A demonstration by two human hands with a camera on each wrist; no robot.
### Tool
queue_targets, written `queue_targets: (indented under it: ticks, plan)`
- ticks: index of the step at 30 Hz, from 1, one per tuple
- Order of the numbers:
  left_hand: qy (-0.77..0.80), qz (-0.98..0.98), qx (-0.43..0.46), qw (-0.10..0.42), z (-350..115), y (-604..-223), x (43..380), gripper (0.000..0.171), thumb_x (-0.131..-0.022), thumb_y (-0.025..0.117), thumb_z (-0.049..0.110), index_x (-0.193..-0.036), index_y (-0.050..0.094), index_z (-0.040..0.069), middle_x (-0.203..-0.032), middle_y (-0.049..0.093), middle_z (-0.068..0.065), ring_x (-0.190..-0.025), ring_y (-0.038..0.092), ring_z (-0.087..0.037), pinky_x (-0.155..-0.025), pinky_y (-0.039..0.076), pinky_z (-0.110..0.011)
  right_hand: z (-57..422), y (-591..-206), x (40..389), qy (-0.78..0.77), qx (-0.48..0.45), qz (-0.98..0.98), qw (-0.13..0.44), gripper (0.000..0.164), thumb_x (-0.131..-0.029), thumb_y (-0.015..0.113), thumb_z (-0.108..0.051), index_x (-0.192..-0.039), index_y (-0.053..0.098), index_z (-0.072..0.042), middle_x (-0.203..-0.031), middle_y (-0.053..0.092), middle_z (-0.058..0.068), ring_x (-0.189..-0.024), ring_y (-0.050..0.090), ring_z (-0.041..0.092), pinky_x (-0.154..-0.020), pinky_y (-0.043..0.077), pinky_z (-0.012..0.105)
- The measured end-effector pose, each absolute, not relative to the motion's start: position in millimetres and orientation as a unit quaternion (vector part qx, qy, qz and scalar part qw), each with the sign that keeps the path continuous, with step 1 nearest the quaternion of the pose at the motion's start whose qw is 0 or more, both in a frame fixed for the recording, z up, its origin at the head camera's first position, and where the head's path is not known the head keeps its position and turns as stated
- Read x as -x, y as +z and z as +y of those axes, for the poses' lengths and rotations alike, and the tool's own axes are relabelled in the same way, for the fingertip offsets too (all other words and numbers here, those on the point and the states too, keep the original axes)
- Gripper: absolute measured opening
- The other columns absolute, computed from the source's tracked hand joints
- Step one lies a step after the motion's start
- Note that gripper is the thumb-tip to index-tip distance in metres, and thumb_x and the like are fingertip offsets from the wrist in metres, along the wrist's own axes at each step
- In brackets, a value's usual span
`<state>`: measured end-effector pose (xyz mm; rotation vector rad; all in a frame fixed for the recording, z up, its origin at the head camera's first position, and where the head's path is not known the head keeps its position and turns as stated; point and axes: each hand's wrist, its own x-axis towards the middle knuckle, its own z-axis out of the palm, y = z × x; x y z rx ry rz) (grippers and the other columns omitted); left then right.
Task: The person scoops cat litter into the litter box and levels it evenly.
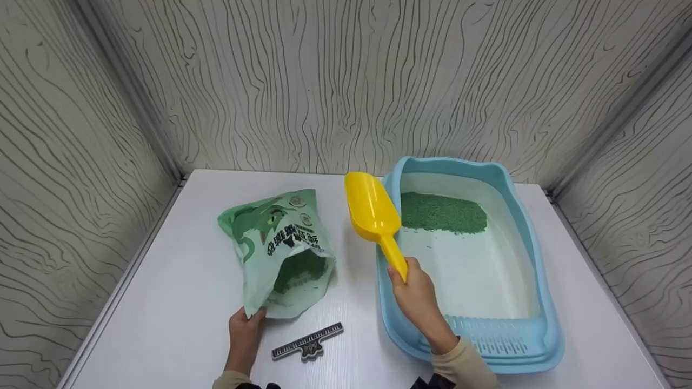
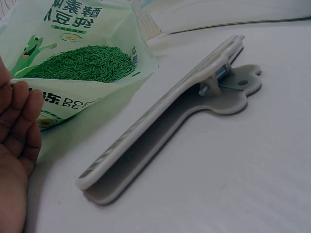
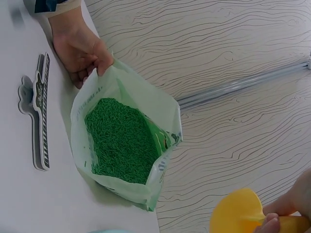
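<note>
My right hand (image 1: 416,297) grips the handle of a yellow scoop (image 1: 370,208), raised over the left rim of a blue litter box (image 1: 543,302). The scoop's bowl looks empty. My left hand (image 1: 246,329) pinches the near edge of a pale green bag (image 1: 281,237) lying on its side, its mouth facing me. Green pellet litter (image 3: 121,141) fills the bag's inside in the right wrist view. A patch of the same green pellets (image 1: 443,213) lies at the far end of the box's white floor.
A long bag clip (image 1: 308,343) lies on the white table (image 1: 162,302) near the left hand, between bag and box. Wood-patterned panels (image 1: 303,81) close off the back and both sides. The box has a slotted front ledge (image 1: 497,337).
</note>
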<state>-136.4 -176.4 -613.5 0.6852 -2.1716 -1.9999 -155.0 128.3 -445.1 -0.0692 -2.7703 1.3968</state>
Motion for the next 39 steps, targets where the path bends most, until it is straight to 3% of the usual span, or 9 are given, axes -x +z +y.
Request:
queue_targets:
  ticks: [7, 13, 20, 28, 34, 39]
  plan:
    - [-0.664, -0.708, -0.234, 0.048, -178, -612, 136, 0.025, -0.087, 0.062, 0.007, -0.107, 0.065, -0.009, -0.077, 0.064, 0.012, -0.075, 0.051, 0.000, -0.073, 0.045, -0.012, 102, -454, 148, 0.483, 0.033, -0.875, -0.001, 0.031, -0.097, 0.054, -0.015, -0.117, 0.049, 0.008, -0.080, 0.051, 0.008, -0.066, 0.045, 0.015, -0.062, 0.041, 0.023]
    - [-0.668, -0.706, -0.232, 0.049, -176, -615, 136, 0.030, -0.087, 0.062, 0.007, -0.112, 0.063, -0.010, -0.091, 0.070, 0.008, -0.080, 0.054, 0.003, -0.076, 0.046, -0.010, 84, -465, 147, 0.498, 0.032, -0.867, 0.021, 0.028, -0.096, 0.055, -0.012, -0.114, 0.049, 0.008, -0.080, 0.052, 0.010, -0.067, 0.046, 0.016, -0.062, 0.042, 0.025]
    - [-0.672, -0.702, -0.227, 0.056, -177, -614, 136, 0.024, -0.086, 0.062, 0.005, -0.105, 0.065, -0.009, -0.075, 0.063, 0.014, -0.074, 0.050, -0.001, -0.073, 0.045, -0.013, 69, -483, 154, 0.523, 0.048, -0.850, 0.045, 0.026, -0.094, 0.055, -0.007, -0.114, 0.048, 0.010, -0.083, 0.054, 0.014, -0.073, 0.049, 0.020, -0.067, 0.043, 0.030]
    - [-0.669, -0.708, -0.223, 0.042, -176, -615, 137, 0.031, -0.088, 0.060, 0.007, -0.114, 0.063, -0.009, -0.104, 0.073, 0.001, -0.085, 0.058, 0.010, -0.080, 0.046, -0.008, 55, -506, 160, 0.510, 0.065, -0.855, 0.070, 0.027, -0.093, 0.056, -0.007, -0.115, 0.048, 0.008, -0.086, 0.055, 0.014, -0.077, 0.049, 0.020, -0.068, 0.040, 0.031]
    - [-0.675, -0.701, -0.226, 0.047, -176, -614, 136, 0.028, -0.087, 0.061, 0.007, -0.111, 0.064, -0.009, -0.094, 0.072, 0.009, -0.082, 0.057, 0.005, -0.078, 0.047, -0.009, 50, -521, 166, 0.515, 0.078, -0.852, 0.058, 0.029, -0.094, 0.054, -0.008, -0.117, 0.047, 0.008, -0.088, 0.054, 0.014, -0.077, 0.049, 0.019, -0.068, 0.041, 0.030]
    - [-0.675, -0.700, -0.228, 0.044, -177, -614, 136, 0.029, -0.088, 0.059, 0.008, -0.112, 0.064, -0.007, -0.096, 0.071, 0.009, -0.083, 0.056, 0.005, -0.079, 0.046, -0.009, 46, -533, 171, 0.503, 0.099, -0.856, 0.067, 0.028, -0.094, 0.055, -0.009, -0.116, 0.048, 0.008, -0.089, 0.056, 0.015, -0.077, 0.050, 0.020, -0.068, 0.042, 0.031]
